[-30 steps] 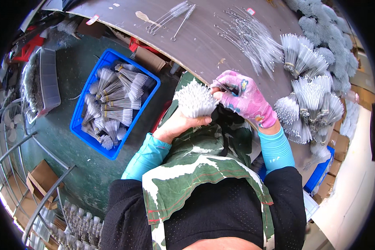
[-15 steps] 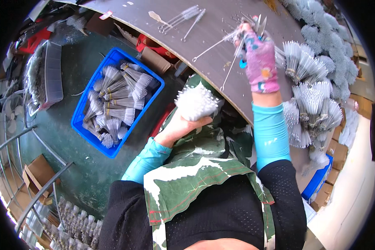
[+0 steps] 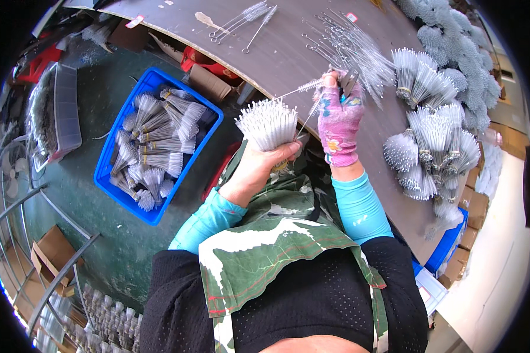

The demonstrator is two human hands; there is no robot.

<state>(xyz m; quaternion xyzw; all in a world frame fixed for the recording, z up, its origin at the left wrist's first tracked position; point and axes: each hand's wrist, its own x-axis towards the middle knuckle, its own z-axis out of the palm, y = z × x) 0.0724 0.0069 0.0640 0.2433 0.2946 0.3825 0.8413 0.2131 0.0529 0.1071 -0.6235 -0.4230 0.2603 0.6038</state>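
Observation:
My bare left hand (image 3: 254,169) is wrapped round a thick bundle of white-bristled wire brushes (image 3: 268,125), bristle tips upward, in front of my camouflage apron. Just right of it is my right hand (image 3: 340,126), in a pink flowered glove with bare fingertips. Its fingers are closed on a few thin wire brushes (image 3: 308,87), whose looped ends point toward the bundle. Scissors (image 3: 350,82) are also in that hand, blades up; their handles are mostly hidden. Beyond it, a loose heap of similar brushes (image 3: 356,56) lies on the table.
Tied brush bundles (image 3: 433,132) stand along the table's right side. A few single brushes (image 3: 241,23) lie at the table's (image 3: 288,56) far left. On the floor at left, a blue crate (image 3: 159,209) holds more bundles, near a metal rail (image 3: 65,265).
My right hand has come back from the heap toward me and left, bringing the scissors and a few brushes near the bundle. The left hand's bundle has tipped slightly more upright.

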